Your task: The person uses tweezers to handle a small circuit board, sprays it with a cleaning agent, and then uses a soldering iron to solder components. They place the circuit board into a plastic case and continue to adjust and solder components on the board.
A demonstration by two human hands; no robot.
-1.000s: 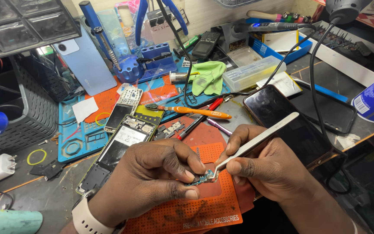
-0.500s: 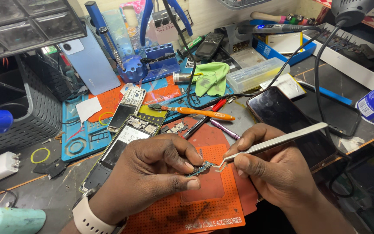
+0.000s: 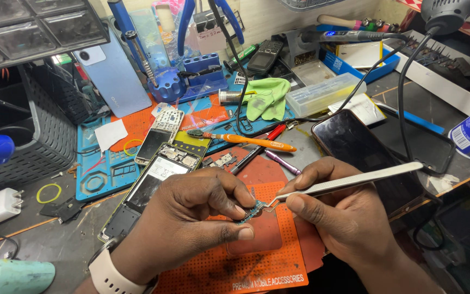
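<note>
cluttered repair bench, orange mat (image 3: 278, 272) at front edge. left hand (image 3: 191, 223) pinched shut on small blue-green circuit board (image 3: 252, 210) above mat. right hand (image 3: 344, 218) closed round metal tweezers (image 3: 349, 181), tips touching board's rt edge. opened phone (image 3: 159, 174) just left.

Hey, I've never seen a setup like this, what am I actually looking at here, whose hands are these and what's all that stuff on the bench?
This is one picture from a camera worn on a person's head, looking down at their own two bare hands over a crowded repair bench. The left hand, with a white watch strap at the wrist, pinches a small circuit board between thumb and fingers. The right hand holds metal tweezers, whose tips meet the edge of that board. Beneath the hands lies an orange mat. Just behind it sits an opened phone showing its insides. Farther back are an orange brush, a green cloth, a dark phone lying flat, and a blue tool stand.
</note>
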